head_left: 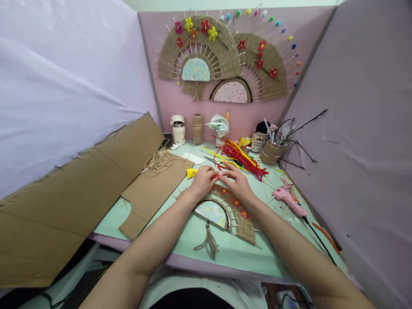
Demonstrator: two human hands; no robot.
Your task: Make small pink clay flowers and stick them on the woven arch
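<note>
A woven jute fan [240,216] lies on the pale green table [225,253], with a floral paper half-circle, red flowers and a tassel [209,243]. Both hands meet just above its far edge. My left hand [202,180] and my right hand [236,182] are closed in a pinch on a small red pipe-cleaner piece [219,175] held between their fingertips. A heap of red and yellow pipe cleaners [241,156] lies just behind the hands, with scissors [212,162] beside it.
A pink glue gun [289,198] with a black cord lies at the right. Cardboard sheets [151,189] and loose twine [157,162] cover the left. Jars, a twine spool [197,128] and a tool cup [272,150] line the back. Two finished fans hang on the wall [225,56].
</note>
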